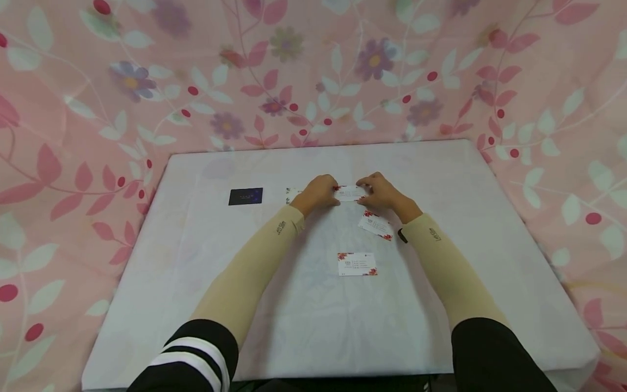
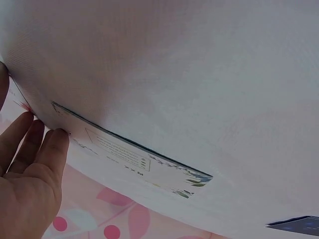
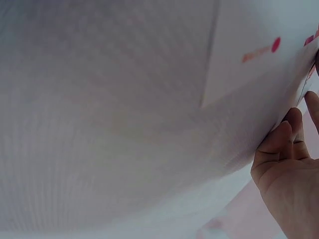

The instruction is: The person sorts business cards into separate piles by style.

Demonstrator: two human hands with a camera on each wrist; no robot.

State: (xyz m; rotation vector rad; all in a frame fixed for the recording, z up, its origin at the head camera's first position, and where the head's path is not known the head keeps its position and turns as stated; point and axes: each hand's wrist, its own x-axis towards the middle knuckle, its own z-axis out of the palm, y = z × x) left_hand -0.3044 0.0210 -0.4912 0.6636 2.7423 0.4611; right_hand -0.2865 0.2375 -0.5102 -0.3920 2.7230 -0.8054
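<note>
A white business card with red floral corners lies near the table's far side, between both hands. My left hand holds its left end, finger at the far corner and thumb at the near one. My right hand grips the right end the same way. In the right wrist view, the fingers of the right hand are bent at the card's edge. A white card with green leaf print lies beside the left hand, which partly hides it in the head view.
Just below the right hand lies a tilted red-floral card. Nearer, another such card lies straight. A dark blue card is at the left. The white-covered table meets a pink floral cloth behind.
</note>
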